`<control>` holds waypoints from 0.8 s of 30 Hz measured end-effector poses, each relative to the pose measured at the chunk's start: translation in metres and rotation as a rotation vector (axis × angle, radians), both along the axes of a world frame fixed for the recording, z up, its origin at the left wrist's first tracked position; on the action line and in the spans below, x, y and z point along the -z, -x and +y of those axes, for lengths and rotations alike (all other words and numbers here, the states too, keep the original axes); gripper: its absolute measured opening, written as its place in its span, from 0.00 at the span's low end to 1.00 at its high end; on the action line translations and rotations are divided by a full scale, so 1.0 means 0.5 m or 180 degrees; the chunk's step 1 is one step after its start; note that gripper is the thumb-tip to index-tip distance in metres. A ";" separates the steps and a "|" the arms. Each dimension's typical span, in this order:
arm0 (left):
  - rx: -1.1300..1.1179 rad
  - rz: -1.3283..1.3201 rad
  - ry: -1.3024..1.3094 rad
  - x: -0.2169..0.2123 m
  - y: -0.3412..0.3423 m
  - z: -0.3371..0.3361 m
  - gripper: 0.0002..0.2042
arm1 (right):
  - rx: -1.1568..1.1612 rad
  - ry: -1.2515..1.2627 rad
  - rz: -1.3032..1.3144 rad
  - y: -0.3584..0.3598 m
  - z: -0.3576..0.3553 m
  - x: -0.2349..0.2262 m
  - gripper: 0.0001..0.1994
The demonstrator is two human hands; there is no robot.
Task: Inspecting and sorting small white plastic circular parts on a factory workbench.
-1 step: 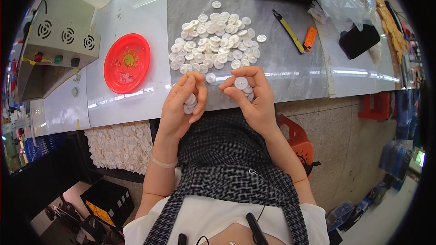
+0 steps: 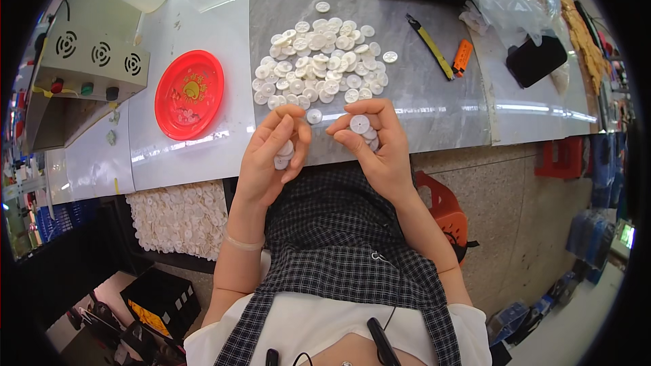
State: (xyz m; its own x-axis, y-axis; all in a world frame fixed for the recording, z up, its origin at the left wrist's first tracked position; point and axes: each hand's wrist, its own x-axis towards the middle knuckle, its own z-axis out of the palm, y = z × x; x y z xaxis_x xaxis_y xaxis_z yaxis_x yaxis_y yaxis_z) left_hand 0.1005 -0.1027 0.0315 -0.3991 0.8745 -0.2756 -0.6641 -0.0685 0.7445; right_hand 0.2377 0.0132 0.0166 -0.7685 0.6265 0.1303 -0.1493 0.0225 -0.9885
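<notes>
A heap of white round discs (image 2: 319, 61) lies on the grey stone tabletop (image 2: 434, 108). My left hand (image 2: 268, 163) is curled around a few white discs (image 2: 283, 154) just in front of the heap. My right hand (image 2: 380, 146) holds a small stack of the same discs, the top disc (image 2: 359, 124) pinched between thumb and fingers. Both hands hover at the table's near edge, a few centimetres apart. A single disc (image 2: 314, 116) lies on the table between them.
A red plate (image 2: 190, 93) lies left of the heap, beside a grey vented box with buttons (image 2: 88, 61). A yellow-black cutter (image 2: 430, 46), an orange item (image 2: 463, 57) and a black object (image 2: 536, 59) lie to the right. A bin of white discs (image 2: 180, 217) and an orange stool (image 2: 441, 207) sit below.
</notes>
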 end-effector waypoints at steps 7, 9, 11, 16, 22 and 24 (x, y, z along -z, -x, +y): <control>-0.0221 0.2722 0.0700 0.019 0.010 -0.002 0.07 | -0.0060 0.0976 0.0409 -0.016 0.023 0.012 0.10; -0.0353 0.3796 0.0935 0.018 0.000 0.008 0.07 | -0.0102 0.1631 0.0519 -0.021 0.032 0.014 0.09; -0.0264 0.4564 0.1393 0.017 -0.006 0.014 0.09 | -0.0002 0.1583 0.0971 -0.020 0.039 0.018 0.12; -0.0184 0.4608 0.1494 0.018 -0.006 0.024 0.06 | 0.0258 0.1076 0.0419 -0.019 0.054 0.009 0.14; 0.0081 0.1984 0.0694 0.015 0.007 0.005 0.09 | 0.0951 -0.1477 -0.0889 0.009 0.063 0.001 0.08; 0.0404 0.0665 0.0520 0.007 0.009 -0.005 0.11 | 0.0956 -0.1867 -0.1077 0.011 0.063 0.000 0.09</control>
State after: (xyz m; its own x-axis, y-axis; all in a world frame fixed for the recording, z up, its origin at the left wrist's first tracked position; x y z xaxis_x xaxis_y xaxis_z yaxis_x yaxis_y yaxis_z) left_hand 0.0959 -0.1053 0.0280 -0.3524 0.8718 -0.3402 -0.4908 0.1373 0.8604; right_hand 0.2322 0.0450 0.0164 -0.6324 0.7164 0.2947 0.2573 0.5531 -0.7924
